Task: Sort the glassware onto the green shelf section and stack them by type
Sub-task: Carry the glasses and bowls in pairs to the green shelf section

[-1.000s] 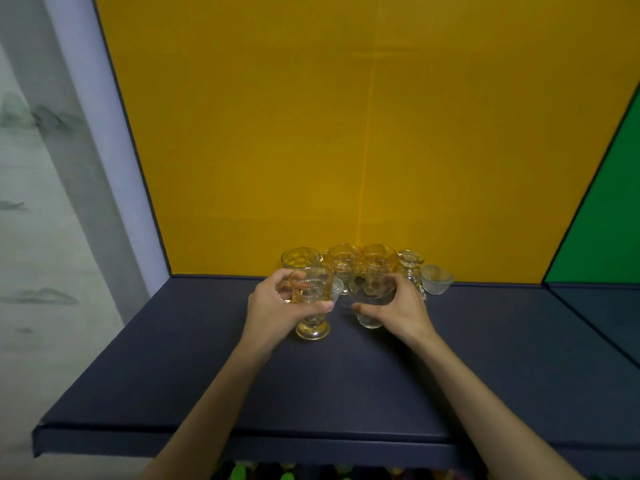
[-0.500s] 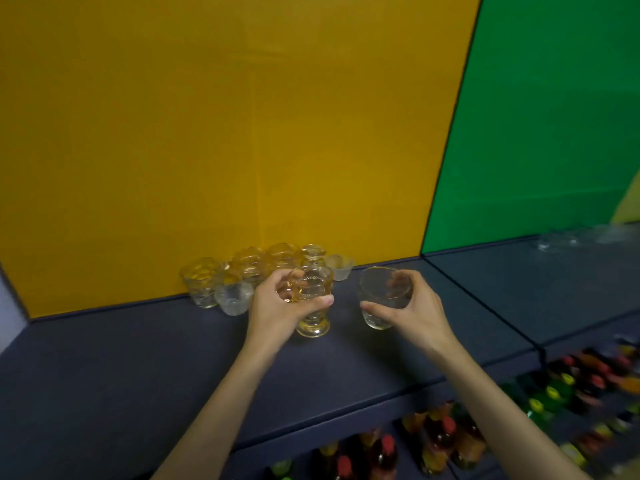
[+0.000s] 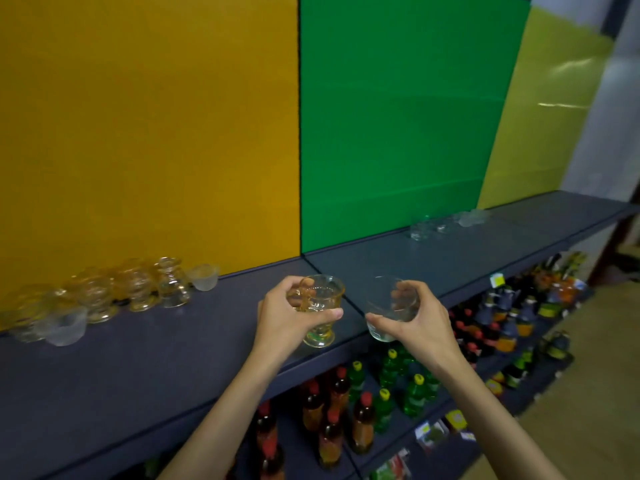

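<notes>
- Above the dark blue shelf (image 3: pixel 145 368), near the yellow/green panel seam: left hand (image 3: pixel 282 322) grips a footed, patterned clear glass goblet (image 3: pixel 320 308), fingers curled round its bowl; the goblet looks lifted off the shelf.
- Right hand (image 3: pixel 420 323) holds a plain clear glass tumbler (image 3: pixel 386 306), fingers wrapped round its side, beyond the shelf edge.
- Cluster of clear glassware (image 3: pixel 114 296) on shelf before yellow panel (image 3: pixel 149 126).
- Few blurred clear glasses (image 3: pixel 420 230) on shelf before green panel (image 3: pixel 398 126).
- Bottles (image 3: pixel 346 407) on lower shelf.
</notes>
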`<state>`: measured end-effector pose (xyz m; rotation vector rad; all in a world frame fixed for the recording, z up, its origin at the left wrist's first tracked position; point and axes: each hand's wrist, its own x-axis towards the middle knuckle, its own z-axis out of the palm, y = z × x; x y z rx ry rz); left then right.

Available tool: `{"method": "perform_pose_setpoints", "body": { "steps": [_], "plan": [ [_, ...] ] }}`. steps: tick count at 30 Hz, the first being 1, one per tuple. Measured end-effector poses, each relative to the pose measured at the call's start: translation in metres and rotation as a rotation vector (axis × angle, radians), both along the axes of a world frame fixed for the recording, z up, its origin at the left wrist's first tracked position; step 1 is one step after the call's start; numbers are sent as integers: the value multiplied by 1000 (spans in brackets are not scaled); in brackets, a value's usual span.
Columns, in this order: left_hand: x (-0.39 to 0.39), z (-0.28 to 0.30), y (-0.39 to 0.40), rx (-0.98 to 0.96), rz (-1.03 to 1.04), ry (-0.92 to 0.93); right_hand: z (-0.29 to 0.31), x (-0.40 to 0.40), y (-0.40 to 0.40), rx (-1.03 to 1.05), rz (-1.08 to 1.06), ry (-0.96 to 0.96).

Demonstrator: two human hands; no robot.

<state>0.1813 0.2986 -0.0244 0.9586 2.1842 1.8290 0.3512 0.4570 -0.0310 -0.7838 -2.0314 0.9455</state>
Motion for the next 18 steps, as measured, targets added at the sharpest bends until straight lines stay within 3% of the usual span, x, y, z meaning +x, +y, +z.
{"method": "perform_pose_setpoints", "body": {
  "steps": [10, 18],
  "plan": [
    [108, -5, 143, -9, -24, -5, -7, 122, 130, -24, -28, -27],
    [125, -11, 231, -25, -23, 4, -25, 145, 213, -49, -27, -6]
  ]
}}
